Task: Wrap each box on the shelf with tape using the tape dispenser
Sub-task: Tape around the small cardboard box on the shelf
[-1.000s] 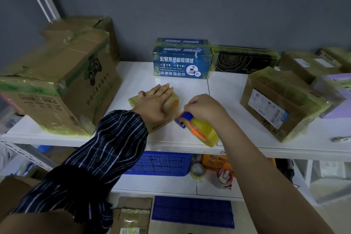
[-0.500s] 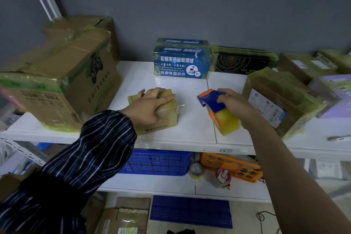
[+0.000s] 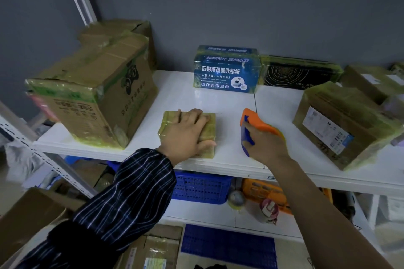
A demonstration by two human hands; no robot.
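A small cardboard box [image 3: 169,123] wrapped in yellowish tape lies near the front edge of the white shelf [image 3: 229,102]. My left hand [image 3: 188,135] rests flat on top of it, fingers straight. To its right my right hand [image 3: 264,144] grips the orange and blue tape dispenser [image 3: 251,120], which rests on the shelf apart from the small box. No tape strand shows between the dispenser and the box.
A big taped carton [image 3: 94,94] stands at the left. A blue printed box [image 3: 226,70] and a black box [image 3: 299,74] sit against the wall. A labelled carton [image 3: 343,124] lies at the right. A blue basket [image 3: 201,188] sits on the lower shelf.
My right hand carried the dispenser away from the small box to the right and set it down on the shelf. My left hand stays pressed on the box.
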